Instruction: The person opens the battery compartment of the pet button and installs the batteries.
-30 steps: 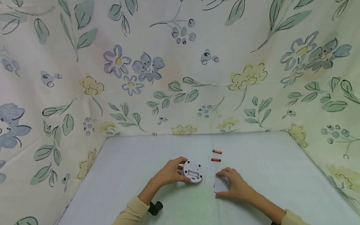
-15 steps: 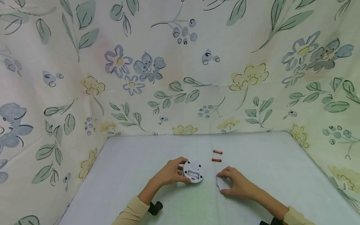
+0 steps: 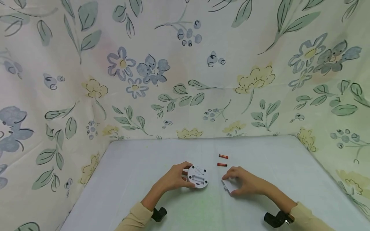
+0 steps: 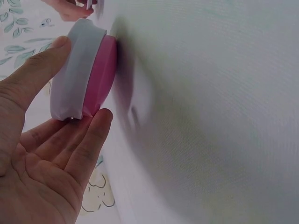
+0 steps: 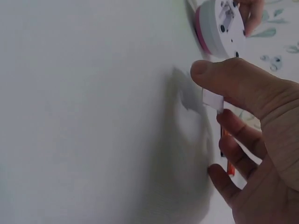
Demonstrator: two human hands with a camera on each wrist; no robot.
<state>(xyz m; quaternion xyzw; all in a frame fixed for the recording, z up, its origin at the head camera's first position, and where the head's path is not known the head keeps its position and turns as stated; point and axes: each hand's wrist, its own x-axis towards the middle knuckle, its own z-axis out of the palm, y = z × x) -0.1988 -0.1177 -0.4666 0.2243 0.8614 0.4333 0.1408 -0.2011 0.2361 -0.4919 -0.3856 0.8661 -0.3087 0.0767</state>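
Note:
My left hand (image 3: 175, 177) grips a round battery-powered device (image 3: 197, 177) by its edge. Its white underside faces up, with small dark feet, a patch of holes and an uncovered battery compartment holding no batteries. A pink part (image 4: 102, 74) shows below the white shell in the left wrist view. To the right, my right hand (image 3: 248, 181) pinches a small white battery cover (image 3: 229, 185) between thumb and fingers, tilted just over the table; in the right wrist view the thumb hides much of the cover (image 5: 213, 99).
Two red-and-black batteries, a far one (image 3: 223, 156) and a nearer one (image 3: 222, 165), lie on the table beyond my right hand. A white cloth covers the table (image 3: 162, 149). Floral fabric (image 3: 185, 109) hangs behind it and at both sides.
My right hand has shifted slightly right and away from me, and the battery cover in its grip has turned and tilted. My left hand and the round device stay almost still.

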